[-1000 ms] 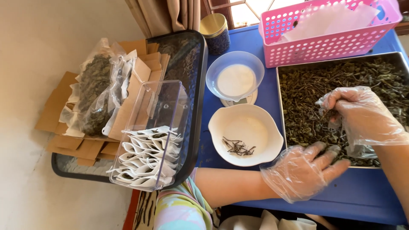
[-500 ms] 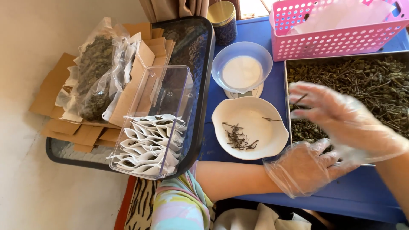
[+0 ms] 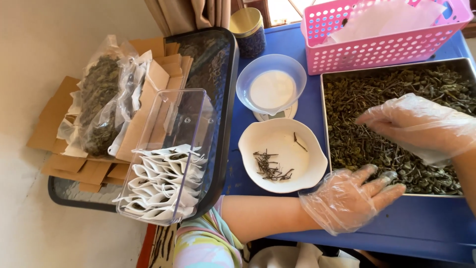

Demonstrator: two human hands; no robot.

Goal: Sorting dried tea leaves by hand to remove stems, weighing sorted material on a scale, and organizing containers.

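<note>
Dried leaves [image 3: 396, 94] fill the metal tray [image 3: 325, 124] at the right end of the blue table [image 3: 307, 106], a dark olive tangle of curled leaf and thin stems spread edge to edge. Your right hand [image 3: 421, 126], in a loose clear plastic glove, hovers over the middle of that tray with the fingers stretched out toward the left and slightly spread; the palm faces down and nothing shows between the fingertips, so the grip reads as open and empty. Your left hand [image 3: 349, 201], gloved the same way, lies flat at the tray's near left corner, fingers extended and fanned, the tips resting on the leaves just inside the near rim. It holds nothing either. Your left forearm runs in along the table's near edge, bare below a pastel sleeve [image 3: 208, 243].

Just left of the tray sits a white bowl [image 3: 253, 149] with a small heap of dark stems [image 3: 270, 168] in its near half and one or two loose stems toward its far side. Beyond it stands a clear bowl [image 3: 243, 87] on a small scale, and a pink basket [image 3: 382, 49] lies along the table's far edge behind the tray. A clear bin [image 3: 191, 106] holding white filter bags [image 3: 163, 181] rests on a dark tray off the table's left edge.
</note>
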